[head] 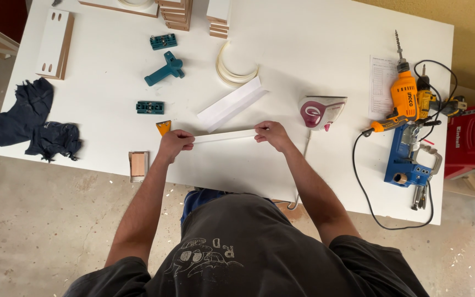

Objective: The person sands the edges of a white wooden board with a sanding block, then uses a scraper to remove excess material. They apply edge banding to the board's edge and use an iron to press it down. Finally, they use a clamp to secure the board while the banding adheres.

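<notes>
My left hand [174,142] and my right hand [270,133] each pinch one end of a thin white strip [224,135], stretched flat along the edge of a narrow white board lying on the white table [314,66]. A second white board piece [231,103] lies at an angle just behind the strip. An orange scraper [163,127] sits right by my left hand. A white and maroon clothes iron [320,111] rests to the right of my right hand.
A coil of white edge banding [232,71] and teal plastic jigs [163,68] lie farther back. An orange corded drill [403,99] and a blue jig with clamp [408,159] sit at the right. Dark rags [34,118] lie at the left; a small wood block [138,164] sits near the front edge.
</notes>
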